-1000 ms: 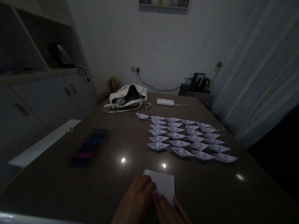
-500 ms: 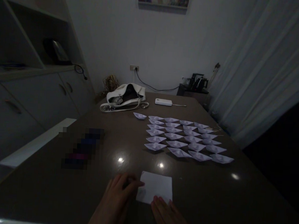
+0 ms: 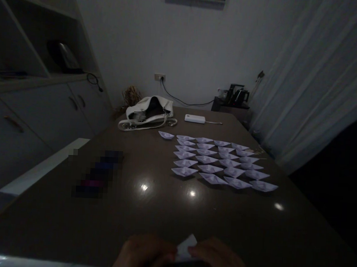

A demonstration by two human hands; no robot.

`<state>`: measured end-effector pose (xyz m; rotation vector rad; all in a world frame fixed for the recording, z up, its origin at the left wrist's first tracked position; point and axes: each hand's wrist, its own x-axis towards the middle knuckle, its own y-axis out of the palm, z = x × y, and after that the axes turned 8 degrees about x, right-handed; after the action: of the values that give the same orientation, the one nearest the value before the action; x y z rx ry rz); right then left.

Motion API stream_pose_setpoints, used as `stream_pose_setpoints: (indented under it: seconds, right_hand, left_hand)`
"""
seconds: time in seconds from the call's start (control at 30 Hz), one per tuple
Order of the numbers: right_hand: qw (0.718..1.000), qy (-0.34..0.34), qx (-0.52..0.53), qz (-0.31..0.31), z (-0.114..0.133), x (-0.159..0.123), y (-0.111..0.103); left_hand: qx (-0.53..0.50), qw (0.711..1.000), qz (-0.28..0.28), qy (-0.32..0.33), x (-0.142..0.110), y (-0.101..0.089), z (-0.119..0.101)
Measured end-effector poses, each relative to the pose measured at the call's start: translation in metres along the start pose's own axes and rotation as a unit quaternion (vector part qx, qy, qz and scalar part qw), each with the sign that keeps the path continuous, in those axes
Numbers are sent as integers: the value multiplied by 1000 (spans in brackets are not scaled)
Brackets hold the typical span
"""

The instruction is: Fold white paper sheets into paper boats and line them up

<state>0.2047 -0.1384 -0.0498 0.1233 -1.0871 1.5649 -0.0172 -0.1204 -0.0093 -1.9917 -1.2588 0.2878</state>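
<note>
A sheet of white paper (image 3: 186, 248) is held up between my two hands at the near edge of the view, with only a pointed part of it showing. My left hand (image 3: 146, 253) is closed on its left side, fingertips pinching the edge. On the other side, my right hand (image 3: 220, 257) grips the paper between thumb and fingers. The lower parts of both hands are dark and cut off by the frame. Beyond them, several folded paper boats (image 3: 207, 159) stand in rows on the brown table (image 3: 156, 212), and one paper boat (image 3: 166, 135) sits apart at their far left.
A white handbag (image 3: 149, 113) lies at the table's far side, with a white power bank (image 3: 195, 119) and short cable to its right. A blurred-out dark object (image 3: 100, 173) is on the left. Cabinets (image 3: 41, 118) line the left wall; a kettle (image 3: 239, 97) stands back right.
The paper lay flat on the table under my hands; now it is lifted and held nearer my body. Both hands have drawn back and closed on it. The view has shifted slightly.
</note>
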Motion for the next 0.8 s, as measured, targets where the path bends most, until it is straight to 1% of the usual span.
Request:
stream_pose_setpoints:
  seconds: [0.03, 0.07, 0.1, 0.13, 0.17, 0.2, 0.27, 0.37, 0.43, 0.47, 0.5, 0.6, 0.63, 0.67, 0.7, 0.73, 0.8]
  right_hand:
    - [995, 83, 55, 0, 1, 9, -7]
    - [981, 167, 94, -5, 2, 18, -12]
    - [964, 234, 123, -7, 3, 28, -16]
    - [948, 280, 149, -1, 2, 37, -18]
    - [935, 312, 167, -12, 1, 45, -17]
    - [924, 334, 185, -24, 0, 51, -16]
    - [902, 365, 225, -42, -4, 60, -10]
    - [873, 377, 305, -53, -4, 64, -6]
    - [857, 361, 365, -41, 0, 64, -9]
    - [860, 336, 383, -27, 3, 64, -12]
    - [870, 302, 388, -8, 6, 64, -15]
    - [917, 193, 340, 83, 13, 66, -21]
    - [924, 176, 321, 110, 14, 67, -21]
    - [927, 173, 309, 127, 14, 68, -21]
    - [928, 178, 300, 128, 14, 69, -19]
    - [930, 187, 295, 115, 13, 69, -17]
    - [927, 216, 299, 67, 10, 69, -11]
  left_hand:
    - [-33, 997, -30, -56, 4, 0, 1]
    - [-60, 991, -52, -110, 10, -1, 2]
    - [-71, 981, -83, -161, 16, -1, 2]
    - [-74, 976, -80, -190, 22, -2, 3]
    - [-61, 973, -73, -209, 27, -2, 3]
    - [-44, 972, -77, -219, 32, -3, 4]
    - [-18, 972, -79, -219, 37, -3, 5]
    - [-20, 973, -81, -216, 39, -3, 8]
    - [-66, 970, -77, -221, 38, -2, 8]
    - [-101, 967, -70, -224, 38, -3, 8]
    - [-142, 962, -61, -227, 39, -3, 7]
    - [-234, 942, -21, -241, 43, -5, 3]
    - [-247, 938, -16, -244, 44, -5, 2]
    - [-252, 936, -17, -243, 46, -5, 1]
    - [-255, 937, -20, -240, 47, -4, 0]
    - [-258, 937, -22, -233, 47, -2, -1]
    - [-263, 938, -31, -223, 46, 1, -1]
